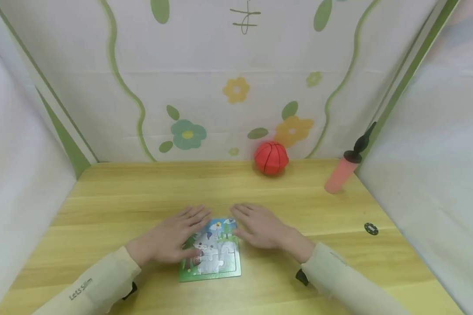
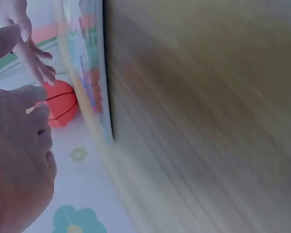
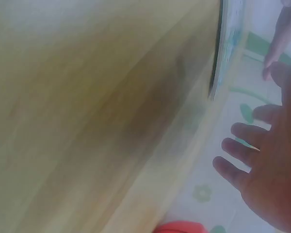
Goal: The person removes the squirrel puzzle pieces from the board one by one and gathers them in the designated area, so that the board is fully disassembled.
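Observation:
A jigsaw puzzle [image 1: 217, 249] with a grey cartoon animal, trees and a green border lies flat on the wooden table, its pieces fitted together in a tray. Over its left side hovers my left hand [image 1: 173, 236], fingers extended and holding nothing. My right hand [image 1: 260, 225] is at the puzzle's upper right edge, fingers straight, also holding nothing. In the left wrist view the puzzle's edge [image 2: 99, 73] stands out beside the left hand [image 2: 19, 145]. The right wrist view shows the right hand [image 3: 271, 145] with its fingers spread above the table.
A red toy basketball [image 1: 271, 158] sits at the table's back edge. To the right stands a pink hand pump [image 1: 343, 172] with a black nozzle. A black round chip [image 1: 371, 229] lies near the right edge. Flower-patterned cloth [image 1: 236, 52] walls the back and sides.

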A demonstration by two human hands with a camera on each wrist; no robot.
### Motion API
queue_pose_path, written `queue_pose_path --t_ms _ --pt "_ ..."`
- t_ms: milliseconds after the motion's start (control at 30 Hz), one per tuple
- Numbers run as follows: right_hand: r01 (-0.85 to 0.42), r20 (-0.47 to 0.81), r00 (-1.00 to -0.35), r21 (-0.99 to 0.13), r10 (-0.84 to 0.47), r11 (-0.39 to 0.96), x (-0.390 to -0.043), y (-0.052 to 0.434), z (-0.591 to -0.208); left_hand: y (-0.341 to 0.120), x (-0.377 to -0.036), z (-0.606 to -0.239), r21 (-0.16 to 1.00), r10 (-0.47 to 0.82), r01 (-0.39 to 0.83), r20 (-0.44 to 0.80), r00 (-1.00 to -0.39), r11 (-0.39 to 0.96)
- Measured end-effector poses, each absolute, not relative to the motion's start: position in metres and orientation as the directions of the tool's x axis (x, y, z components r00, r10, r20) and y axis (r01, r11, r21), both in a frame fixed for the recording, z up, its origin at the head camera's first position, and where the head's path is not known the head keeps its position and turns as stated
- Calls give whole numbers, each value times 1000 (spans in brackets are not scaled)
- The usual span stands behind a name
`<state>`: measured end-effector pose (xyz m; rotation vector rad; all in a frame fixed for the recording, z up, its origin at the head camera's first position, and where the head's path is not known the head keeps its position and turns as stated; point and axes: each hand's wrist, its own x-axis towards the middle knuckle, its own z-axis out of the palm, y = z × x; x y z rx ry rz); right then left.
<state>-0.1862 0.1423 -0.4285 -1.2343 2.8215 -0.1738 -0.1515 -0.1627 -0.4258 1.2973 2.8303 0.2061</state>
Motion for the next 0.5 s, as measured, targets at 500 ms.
queue_pose_path --t_ms 500 --pt "-749 35 -663 -42 -748 662 -183 117 -445 -156 -143 -442 193 736 710 -192 -649 677"
